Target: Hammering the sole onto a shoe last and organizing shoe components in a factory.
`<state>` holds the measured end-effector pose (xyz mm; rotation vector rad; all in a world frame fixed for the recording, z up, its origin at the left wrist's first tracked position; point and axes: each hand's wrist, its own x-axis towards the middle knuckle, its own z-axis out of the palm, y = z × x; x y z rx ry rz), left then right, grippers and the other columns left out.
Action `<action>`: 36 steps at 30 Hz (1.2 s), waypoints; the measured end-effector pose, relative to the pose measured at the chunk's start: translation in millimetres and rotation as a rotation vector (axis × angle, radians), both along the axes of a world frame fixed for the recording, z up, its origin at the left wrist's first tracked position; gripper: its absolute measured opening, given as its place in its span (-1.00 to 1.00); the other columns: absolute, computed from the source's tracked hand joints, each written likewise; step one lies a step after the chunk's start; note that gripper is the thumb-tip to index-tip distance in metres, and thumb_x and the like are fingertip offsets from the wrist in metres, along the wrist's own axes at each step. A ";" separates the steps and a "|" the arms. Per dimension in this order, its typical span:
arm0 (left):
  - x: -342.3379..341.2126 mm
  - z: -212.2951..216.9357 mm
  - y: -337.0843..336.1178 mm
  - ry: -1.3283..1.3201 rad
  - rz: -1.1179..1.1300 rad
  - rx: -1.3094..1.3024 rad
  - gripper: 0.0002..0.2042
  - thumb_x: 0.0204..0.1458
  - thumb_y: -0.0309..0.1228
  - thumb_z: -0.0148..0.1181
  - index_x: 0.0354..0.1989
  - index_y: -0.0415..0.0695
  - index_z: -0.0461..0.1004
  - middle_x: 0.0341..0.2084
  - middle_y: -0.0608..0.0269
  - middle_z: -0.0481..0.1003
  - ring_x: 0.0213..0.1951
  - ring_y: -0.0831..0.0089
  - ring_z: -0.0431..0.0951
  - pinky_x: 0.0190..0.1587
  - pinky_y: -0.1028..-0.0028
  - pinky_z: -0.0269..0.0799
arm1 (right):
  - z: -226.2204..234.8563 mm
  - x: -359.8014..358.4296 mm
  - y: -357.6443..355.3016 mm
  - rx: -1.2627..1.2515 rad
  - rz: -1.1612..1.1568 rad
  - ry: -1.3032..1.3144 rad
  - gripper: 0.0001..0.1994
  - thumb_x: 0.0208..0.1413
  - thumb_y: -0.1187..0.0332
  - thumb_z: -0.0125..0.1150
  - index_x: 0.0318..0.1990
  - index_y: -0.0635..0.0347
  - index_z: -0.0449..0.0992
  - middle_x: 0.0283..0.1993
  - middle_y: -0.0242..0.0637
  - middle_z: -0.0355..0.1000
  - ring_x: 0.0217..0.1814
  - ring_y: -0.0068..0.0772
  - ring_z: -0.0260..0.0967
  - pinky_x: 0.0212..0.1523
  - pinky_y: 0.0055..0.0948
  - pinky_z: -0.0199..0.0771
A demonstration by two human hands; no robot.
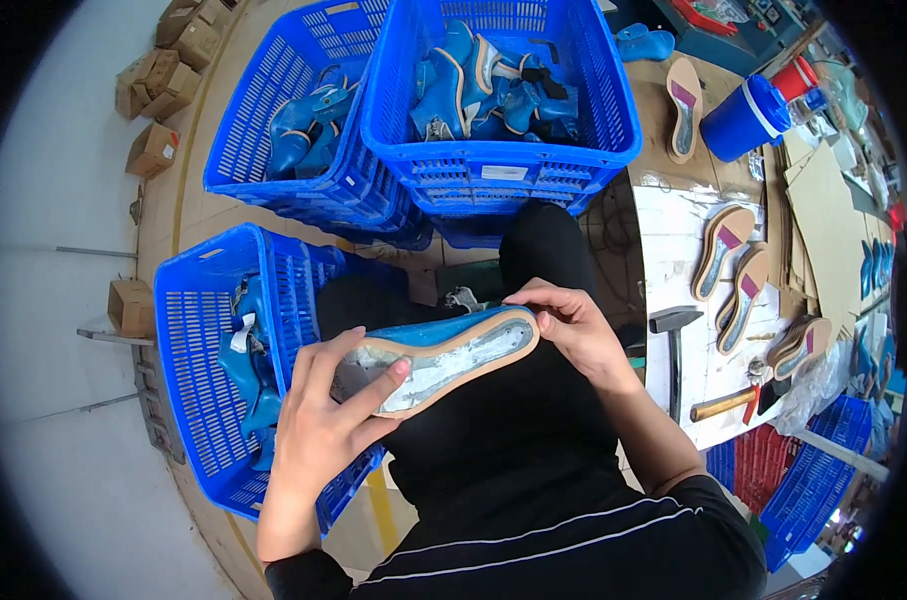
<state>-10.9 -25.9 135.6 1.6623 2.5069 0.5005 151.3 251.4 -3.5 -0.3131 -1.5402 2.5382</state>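
A half-made blue shoe (464, 355) is held above my lap, its underside turned toward me. That underside is patchy grey and white, edged by a tan rim. My left hand (319, 415) wraps round the wide forefoot end, thumb lying across the bottom. At the narrow heel end, my right hand (579, 335) pinches the edge with thumb and fingers. Something small and dark grey (461, 299) shows just beyond the shoe; its kind cannot be made out.
Blue crates with blue shoe parts stand ahead (504, 150), farther left (239, 190) and at my left (199, 400). On the right-hand bench (664, 240) are tan soles (722, 250), a hammer (675, 350), a wooden-handled tool (719, 405) and a blue jug (739, 125). Cardboard boxes (154, 150) line the wall.
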 end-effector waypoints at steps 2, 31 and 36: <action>1.8 -2.1 0.0 -0.035 0.050 0.006 -0.33 -0.40 -0.31 0.74 0.08 0.24 0.74 0.25 0.04 0.46 0.13 0.01 0.54 0.07 0.16 0.61 | -2.4 -0.1 0.1 -0.004 0.001 0.001 -0.55 0.31 0.11 0.40 0.18 0.24 0.67 0.00 -0.31 0.56 0.10 -0.42 0.53 0.20 -0.41 0.49; 6.7 -13.4 -7.7 0.016 -0.054 0.024 -0.37 -0.18 -0.14 0.69 0.18 0.22 0.66 0.17 -0.10 0.43 0.09 -0.03 0.50 -0.10 0.20 0.64 | 1.7 2.4 -4.6 0.132 0.049 0.104 -0.37 0.33 -0.07 0.35 0.34 0.25 0.51 0.08 -0.31 0.37 0.19 -0.43 0.37 0.24 -0.43 0.32; 11.1 -48.5 -7.1 0.035 -0.108 0.238 -0.22 -0.19 -0.15 0.68 0.33 0.20 0.53 0.17 -0.16 0.38 0.08 -0.12 0.51 0.01 0.04 0.52 | 2.0 0.2 -23.5 0.232 -0.054 0.129 -0.46 0.40 0.04 0.25 0.32 0.28 0.47 0.13 -0.23 0.32 0.23 -0.37 0.33 0.29 -0.38 0.28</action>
